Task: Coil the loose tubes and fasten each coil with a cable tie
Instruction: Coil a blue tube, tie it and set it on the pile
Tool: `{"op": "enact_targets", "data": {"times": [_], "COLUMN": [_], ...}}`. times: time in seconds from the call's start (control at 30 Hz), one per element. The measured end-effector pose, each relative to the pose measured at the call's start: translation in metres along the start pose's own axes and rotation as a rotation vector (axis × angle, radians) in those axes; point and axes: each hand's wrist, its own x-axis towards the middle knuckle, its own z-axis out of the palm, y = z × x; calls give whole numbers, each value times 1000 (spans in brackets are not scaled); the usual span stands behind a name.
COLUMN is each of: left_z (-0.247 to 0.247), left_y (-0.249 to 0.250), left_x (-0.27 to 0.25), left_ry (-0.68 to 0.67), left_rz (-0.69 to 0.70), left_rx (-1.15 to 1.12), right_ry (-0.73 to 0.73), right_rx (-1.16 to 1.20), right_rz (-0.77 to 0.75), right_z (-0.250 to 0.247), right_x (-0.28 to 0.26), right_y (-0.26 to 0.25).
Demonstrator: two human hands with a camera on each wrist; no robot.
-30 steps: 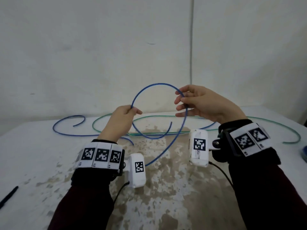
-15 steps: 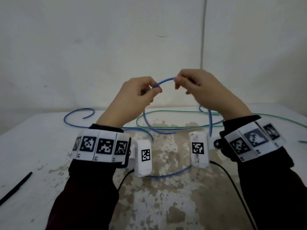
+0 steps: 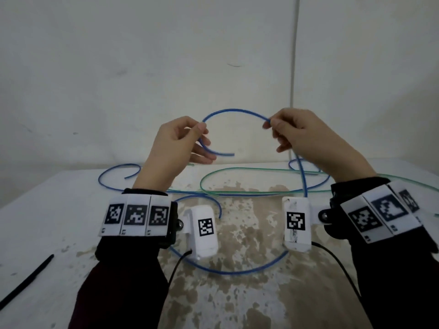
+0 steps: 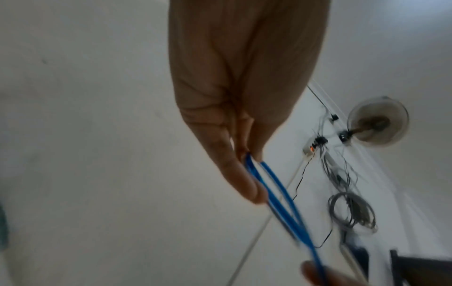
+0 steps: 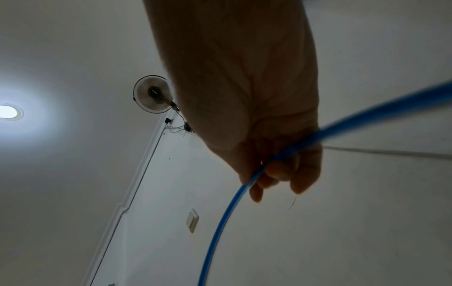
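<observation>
Black and thin, a cable tie (image 3: 26,281) lies at the far left on the white bench (image 3: 47,222), well apart from everything else. Further right a second blue tube (image 3: 114,167) curls on the bench top behind the left wrist, and a green tube (image 3: 237,170) runs in long loops across the middle, reaching off to the right edge. Above the bench, the left hand (image 3: 173,148) is raised with thumb and forefinger pinched together on the blue tube (image 3: 235,111); the left wrist view shows two strands of it (image 4: 269,185) leaving the fingertips side by side. A short free end curves out below this hand, and from the pinch the tube arches up and over to the right hand (image 3: 308,141), which holds it between thumb and curled fingers; in the right wrist view the tube (image 5: 225,212) passes through that grip. From the right hand the blue tube drops behind the right wrist camera to the bench, where it sweeps in a wide bow near the person, under both wrists, over the worn brown patch (image 3: 237,293) of the bench surface.
</observation>
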Motion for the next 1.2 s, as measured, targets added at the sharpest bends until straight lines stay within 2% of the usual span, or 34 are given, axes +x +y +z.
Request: {"op": "enact_targets", "data": {"times": [0.1,0.17,0.27,0.4,0.47,0.53,0.63,0.83,0.97,1.03,1.2], "left_z": [8,16,27,34,34,33,33,42,40,38,37], "left_y": [6,9,12,10,9,9,13,9,9,10,7], "left_x": [0,-2,-4,-7,-7,-6,-7,-9,-10,-9,-4], "left_ry": [85,76,22,-16,-42,-93,-149,-212,-287,-275,-127], "left_rz": [-21,-33,-21,-4,-12,-17,-9,-23,30,68,162], "left_rx": [-279,-429,-499,-337,-227,-205,-287,-195,-141,-107,55], "right_ry": [-118,-144,-120,-37,-39,-85,-190,-202,-267,-293,-286], "right_rx": [135,251,424,590,573,537,602,415,364,392,443], "right_rz": [46,70,90,93,89,84,84,112,88,94,149], "right_z": [8,13,19,17,14,14,19,29,27,24,18], "right_x": [-4,-5,-6,-6,-6,-7,-8,-12,-15,-16,-15], "right_y": [-4,-7,-12,-18,-20,-23,-25,-28,-30,-31,-29]}}
